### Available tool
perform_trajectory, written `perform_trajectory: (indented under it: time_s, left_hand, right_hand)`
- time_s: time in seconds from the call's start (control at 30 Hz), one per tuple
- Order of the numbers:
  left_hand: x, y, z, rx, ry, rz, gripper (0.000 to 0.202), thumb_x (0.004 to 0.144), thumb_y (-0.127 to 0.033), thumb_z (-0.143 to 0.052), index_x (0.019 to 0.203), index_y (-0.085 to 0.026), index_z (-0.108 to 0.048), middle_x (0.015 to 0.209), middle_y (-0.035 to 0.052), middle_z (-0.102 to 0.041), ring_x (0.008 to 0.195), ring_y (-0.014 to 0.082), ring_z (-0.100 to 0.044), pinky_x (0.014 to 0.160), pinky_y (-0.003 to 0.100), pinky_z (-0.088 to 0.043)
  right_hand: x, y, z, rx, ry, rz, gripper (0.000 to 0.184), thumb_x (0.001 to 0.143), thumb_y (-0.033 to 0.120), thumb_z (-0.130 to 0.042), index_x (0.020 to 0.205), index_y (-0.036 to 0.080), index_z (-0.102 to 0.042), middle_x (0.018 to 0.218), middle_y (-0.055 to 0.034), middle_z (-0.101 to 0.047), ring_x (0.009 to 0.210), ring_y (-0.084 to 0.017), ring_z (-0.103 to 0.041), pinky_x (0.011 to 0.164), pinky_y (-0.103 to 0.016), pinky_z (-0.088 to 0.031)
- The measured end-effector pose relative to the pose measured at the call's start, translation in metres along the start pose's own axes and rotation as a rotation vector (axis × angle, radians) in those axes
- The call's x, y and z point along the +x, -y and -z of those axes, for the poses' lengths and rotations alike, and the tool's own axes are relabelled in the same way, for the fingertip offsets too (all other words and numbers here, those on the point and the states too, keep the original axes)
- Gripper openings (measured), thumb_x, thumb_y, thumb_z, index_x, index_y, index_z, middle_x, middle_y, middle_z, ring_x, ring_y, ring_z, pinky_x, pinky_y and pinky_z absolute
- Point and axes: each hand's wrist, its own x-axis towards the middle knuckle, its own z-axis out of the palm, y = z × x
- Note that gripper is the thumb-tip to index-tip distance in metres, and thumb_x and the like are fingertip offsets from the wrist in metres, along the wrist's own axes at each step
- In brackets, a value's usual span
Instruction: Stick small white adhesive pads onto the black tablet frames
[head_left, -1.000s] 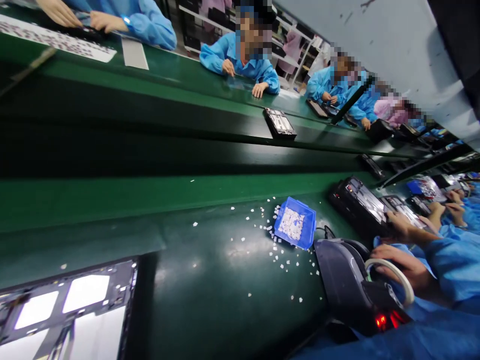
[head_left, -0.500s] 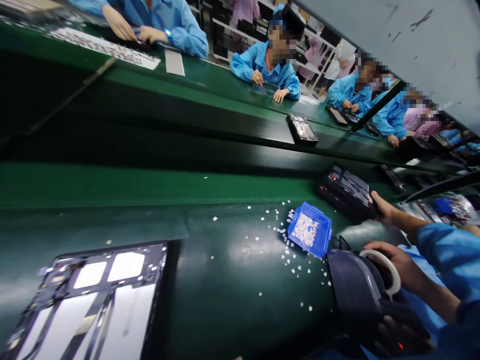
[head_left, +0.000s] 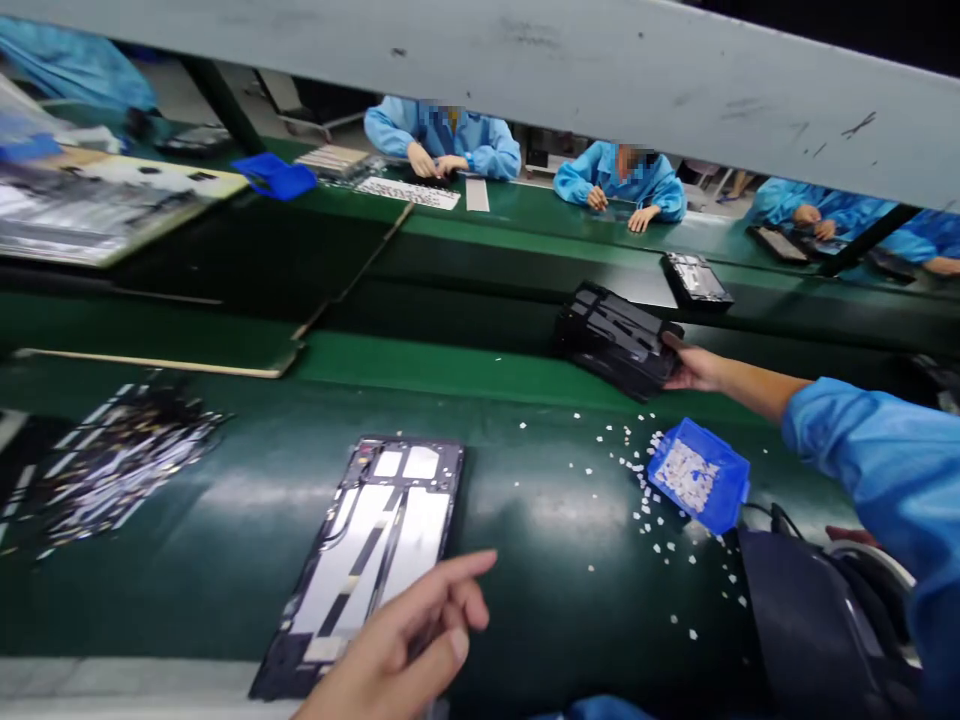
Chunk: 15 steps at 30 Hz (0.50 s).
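Note:
My left hand (head_left: 409,640) is over the lower right part of an opened tablet (head_left: 375,540) on the green bench. Its index finger points right, the other fingers are loosely bent and the thumb is apart. Nothing shows in its grip. The tablet lies back-off, with silvery white panels, dark flat cables and a black frame; my hand hides its lower right corner. My right hand is out of view. A bit of blue cloth (head_left: 600,710) shows at the bottom edge.
From the right, a co-worker's hand (head_left: 697,365) grips a stack of black devices (head_left: 619,335). Near it sit a blue bin (head_left: 735,500) of white chips, with chips scattered around, and a tape dispenser (head_left: 802,620). Cable strips (head_left: 135,460) lie left. A grey beam (head_left: 525,70) crosses above.
The view has swung left. My left hand has come up over the tablet from the bottom edge. The co-worker's hand has carried the black stack left past the blue bin.

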Motion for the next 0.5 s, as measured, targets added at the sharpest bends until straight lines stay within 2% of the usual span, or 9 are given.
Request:
perform_trajectory:
  time_s: [0.07,0.13,0.23,0.3,0.4,0.5]
  left_hand:
    - [0.011,-0.025,0.0,-0.045,0.003,0.004,0.067,0.085,-0.064,-0.071,0.143,-0.03,-0.064,0.117,0.0088,-0.069,0.092,0.0223,-0.063,0.082,0.035,-0.054]
    - [0.032,-0.049,-0.004,-0.136,-0.028,0.008,0.069,0.086,-0.054,-0.074,0.147,-0.026,-0.059,0.13,0.0117,-0.066,0.101,0.0234,-0.064,0.089,0.036,-0.055]
    - [0.088,-0.081,-0.007,-0.289,-0.117,0.001,0.074,0.092,-0.047,-0.069,0.155,-0.016,-0.046,0.149,0.0202,-0.056,0.126,0.0287,-0.061,0.106,0.04,-0.051]
    - [0.135,-0.099,-0.007,-0.303,-0.163,-0.011,0.081,0.096,-0.051,-0.064,0.161,-0.013,-0.035,0.16,0.0239,-0.045,0.14,0.0317,-0.054,0.114,0.041,-0.046]
    - [0.204,-0.117,-0.01,-0.194,-0.172,0.026,0.094,0.094,-0.066,-0.06,0.164,-0.012,-0.025,0.17,0.027,-0.028,0.155,0.0372,-0.036,0.122,0.046,-0.037]
    - [0.251,-0.122,-0.027,-0.104,-0.114,-0.011,0.098,0.091,-0.078,-0.052,0.162,-0.015,-0.029,0.171,0.028,-0.026,0.156,0.0433,-0.032,0.12,0.055,-0.037]
  right_hand:
    - [0.001,0.002,-0.027,-0.005,0.053,-0.039,0.062,0.098,0.074,-0.045,0.12,0.018,-0.06,0.097,-0.0163,-0.075,0.089,-0.027,-0.074,0.085,-0.044,-0.061]
    - [0.003,0.005,-0.045,-0.031,0.058,-0.071,0.078,0.09,0.085,-0.042,0.124,0.018,-0.06,0.104,-0.0236,-0.073,0.097,-0.036,-0.074,0.087,-0.052,-0.062]
    - [0.01,0.017,-0.057,-0.083,-0.009,-0.055,0.093,0.081,0.096,-0.036,0.134,0.023,-0.058,0.13,-0.0287,-0.066,0.122,-0.046,-0.065,0.096,-0.067,-0.055]
    - [0.015,0.028,-0.062,-0.104,-0.033,-0.021,0.091,0.08,0.096,-0.039,0.137,0.027,-0.058,0.143,-0.0253,-0.062,0.135,-0.048,-0.056,0.104,-0.074,-0.046]
    - [0.018,0.039,-0.071,-0.102,0.015,0.022,0.081,0.084,0.093,-0.04,0.128,0.029,-0.063,0.144,-0.0189,-0.064,0.139,-0.046,-0.053,0.11,-0.078,-0.037]
    - [0.013,0.041,-0.08,-0.08,0.076,0.049,0.071,0.089,0.087,-0.041,0.117,0.027,-0.067,0.138,-0.0158,-0.069,0.136,-0.042,-0.057,0.112,-0.074,-0.039]
